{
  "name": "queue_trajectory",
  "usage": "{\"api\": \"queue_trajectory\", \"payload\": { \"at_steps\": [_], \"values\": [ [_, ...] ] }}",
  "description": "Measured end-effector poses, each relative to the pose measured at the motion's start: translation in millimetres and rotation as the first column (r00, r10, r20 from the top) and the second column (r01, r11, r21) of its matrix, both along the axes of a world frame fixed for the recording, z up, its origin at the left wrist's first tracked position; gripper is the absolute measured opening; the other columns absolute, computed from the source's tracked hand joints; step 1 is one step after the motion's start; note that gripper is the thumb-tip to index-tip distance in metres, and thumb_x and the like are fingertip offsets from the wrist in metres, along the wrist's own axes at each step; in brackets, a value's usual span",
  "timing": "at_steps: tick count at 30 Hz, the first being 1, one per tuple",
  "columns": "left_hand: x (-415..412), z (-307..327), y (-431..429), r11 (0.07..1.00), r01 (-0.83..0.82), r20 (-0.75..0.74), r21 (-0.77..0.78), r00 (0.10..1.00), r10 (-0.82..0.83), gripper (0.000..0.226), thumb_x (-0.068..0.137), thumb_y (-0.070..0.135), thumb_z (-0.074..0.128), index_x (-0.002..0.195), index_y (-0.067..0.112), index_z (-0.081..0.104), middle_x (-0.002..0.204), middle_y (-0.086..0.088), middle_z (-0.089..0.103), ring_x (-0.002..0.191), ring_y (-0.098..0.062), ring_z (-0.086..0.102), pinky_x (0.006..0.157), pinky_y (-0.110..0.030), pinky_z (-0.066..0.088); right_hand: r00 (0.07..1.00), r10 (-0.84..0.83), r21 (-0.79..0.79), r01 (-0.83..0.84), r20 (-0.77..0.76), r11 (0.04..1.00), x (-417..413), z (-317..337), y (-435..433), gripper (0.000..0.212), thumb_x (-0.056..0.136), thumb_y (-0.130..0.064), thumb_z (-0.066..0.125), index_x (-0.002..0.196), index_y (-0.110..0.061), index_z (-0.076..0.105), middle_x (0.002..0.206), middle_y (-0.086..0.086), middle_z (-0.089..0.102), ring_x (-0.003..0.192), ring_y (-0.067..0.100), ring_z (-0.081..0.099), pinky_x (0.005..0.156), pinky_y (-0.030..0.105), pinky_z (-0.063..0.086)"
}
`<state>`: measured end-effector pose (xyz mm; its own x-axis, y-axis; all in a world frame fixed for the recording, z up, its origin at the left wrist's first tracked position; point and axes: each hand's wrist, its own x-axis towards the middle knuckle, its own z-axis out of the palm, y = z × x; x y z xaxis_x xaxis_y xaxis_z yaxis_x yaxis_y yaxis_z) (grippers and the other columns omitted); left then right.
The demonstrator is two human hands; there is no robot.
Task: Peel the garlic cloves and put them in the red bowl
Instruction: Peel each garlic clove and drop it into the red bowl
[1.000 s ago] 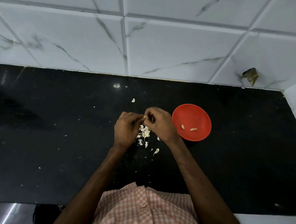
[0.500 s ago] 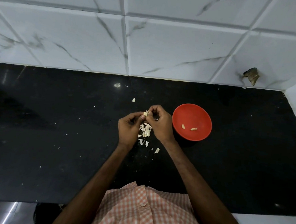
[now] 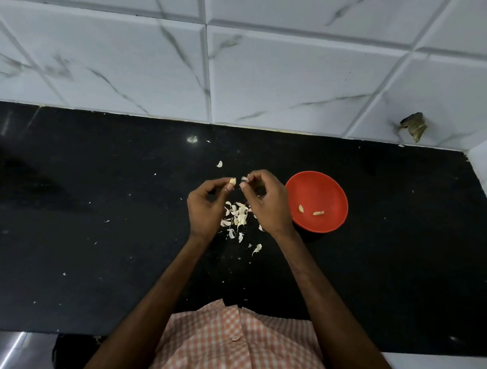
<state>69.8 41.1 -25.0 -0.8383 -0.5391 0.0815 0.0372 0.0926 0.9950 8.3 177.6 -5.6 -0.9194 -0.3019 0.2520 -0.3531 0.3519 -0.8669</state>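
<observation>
Left hand [image 3: 206, 207] pinches clove [image 3: 233, 181] above counter [image 3: 93, 203]. Right hand [image 3: 266, 205] pinches skin flake [image 3: 244, 179] just beside it. Clove looks small, light, firm, likely slick once bare; best held by the ends. Two cloves [image 3: 318, 213] lie in bowl [image 3: 322, 186], right of hands.

The bowl [image 3: 318, 194] is plain red, the two cloves [image 3: 301, 208] in it pale yellow. The table [image 3: 91, 232] is black, flecked white. The garlic skins [image 3: 239, 215] are cream-white. The wall tiles [image 3: 271, 86] are white with grey marble veins. The shirt [image 3: 226, 348] is orange-and-white check.
</observation>
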Motion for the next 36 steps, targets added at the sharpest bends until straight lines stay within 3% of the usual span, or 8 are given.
{"api": "queue_trajectory", "payload": {
  "at_steps": [4, 9, 14, 21, 26, 29, 33, 36],
  "values": [
    [-0.6, -6.9, -2.7, 0.993, 0.021, 0.003, -0.119, 1.000, -0.020, 0.015, 0.088, 0.012, 0.077, 0.103, 0.014, 0.078, 0.096, 0.002, 0.077, 0.091, -0.021, 0.072, 0.083, -0.050, 0.058, 0.992, 0.106, 0.034, -0.105, -0.061, 0.994, 0.5, 1.5, -0.3, 0.021, 0.092, -0.009, 0.071, 0.113, -0.006, 0.070, 0.106, 0.003, 0.071, 0.093, 0.007, 0.068, 0.080, 0.021, 0.057],
    [-0.3, -8.0, -5.2, 0.952, 0.029, 0.020, -0.305, 0.999, -0.024, 0.017, 0.086, 0.018, 0.079, 0.102, 0.025, 0.078, 0.086, 0.008, 0.074, 0.077, -0.019, 0.065, 0.071, -0.047, 0.055, 0.989, 0.103, 0.089, -0.094, -0.110, 0.992, -1.3, 1.1, -2.5, 0.013, 0.091, -0.007, 0.072, 0.103, -0.003, 0.073, 0.098, 0.003, 0.075, 0.087, 0.007, 0.069, 0.079, 0.015, 0.055],
    [0.1, -3.8, -3.9, 0.939, 0.024, 0.041, -0.343, 0.999, -0.011, 0.018, 0.086, 0.019, 0.080, 0.100, 0.030, 0.077, 0.081, 0.009, 0.072, 0.075, -0.016, 0.062, 0.066, -0.041, 0.054, 0.996, 0.064, 0.055, -0.061, -0.059, 0.997, -2.3, 1.7, -3.7, 0.010, 0.087, -0.003, 0.074, 0.097, -0.003, 0.076, 0.090, 0.002, 0.077, 0.084, 0.006, 0.071, 0.075, 0.013, 0.054],
    [-1.3, -3.4, 4.0, 0.978, 0.003, 0.050, -0.211, 0.999, 0.008, 0.021, 0.085, 0.013, 0.080, 0.100, 0.027, 0.077, 0.088, 0.014, 0.074, 0.084, -0.016, 0.069, 0.075, -0.039, 0.058, 0.998, -0.048, -0.024, 0.048, 0.031, 0.999, 2.0, -2.9, -9.4, 0.007, 0.085, -0.002, 0.073, 0.092, -0.005, 0.075, 0.082, 0.000, 0.076, 0.075, 0.006, 0.071, 0.071, 0.021, 0.058],
    [-1.9, -3.4, 7.0, 0.999, 0.021, 0.053, -0.040, 0.998, -0.019, 0.016, 0.090, 0.006, 0.074, 0.101, 0.016, 0.078, 0.093, 0.004, 0.078, 0.089, -0.015, 0.074, 0.083, -0.040, 0.061, 0.993, -0.085, -0.020, 0.087, 0.085, 0.996, 1.7, -3.2, -11.1, 0.007, 0.084, -0.003, 0.073, 0.090, -0.007, 0.073, 0.077, -0.003, 0.072, 0.069, 0.001, 0.065, 0.067, 0.018, 0.054],
    [-1.7, -3.0, 7.3, 0.996, 0.027, 0.066, 0.083, 0.997, -0.032, 0.015, 0.092, 0.007, 0.072, 0.100, 0.019, 0.077, 0.091, 0.000, 0.078, 0.077, -0.014, 0.071, 0.070, -0.035, 0.057, 0.997, -0.054, -0.022, 0.056, 0.063, 0.998, 2.6, -2.8, -10.7, 0.007, 0.085, -0.002, 0.072, 0.091, -0.006, 0.072, 0.080, -0.001, 0.072, 0.072, 0.004, 0.066, 0.069, 0.019, 0.054],
    [-0.8, -1.4, 8.5, 0.983, 0.027, 0.076, 0.181, 0.996, -0.041, 0.013, 0.094, 0.008, 0.069, 0.104, 0.014, 0.076, 0.087, 0.000, 0.076, 0.071, -0.009, 0.065, 0.063, -0.028, 0.052, 1.000, -0.018, 0.003, 0.018, 0.008, 1.000, 2.3, -1.1, -7.7, 0.004, 0.086, -0.003, 0.072, 0.089, -0.005, 0.071, 0.082, -0.001, 0.071, 0.074, 0.006, 0.066, 0.068, 0.020, 0.053],
    [-1.5, 1.9, 6.2, 0.964, -0.005, 0.087, 0.265, 0.996, -0.019, 0.015, 0.097, 0.009, 0.066, 0.111, 0.009, 0.073, 0.085, 0.000, 0.074, 0.069, -0.012, 0.064, 0.050, -0.028, 0.053, 1.000, -0.002, 0.026, 0.002, -0.030, 1.000, 4.3, -1.0, -4.8, 0.002, 0.087, -0.003, 0.069, 0.086, -0.005, 0.068, 0.080, -0.002, 0.069, 0.073, 0.009, 0.065, 0.066, 0.031, 0.056]
  ]
}}
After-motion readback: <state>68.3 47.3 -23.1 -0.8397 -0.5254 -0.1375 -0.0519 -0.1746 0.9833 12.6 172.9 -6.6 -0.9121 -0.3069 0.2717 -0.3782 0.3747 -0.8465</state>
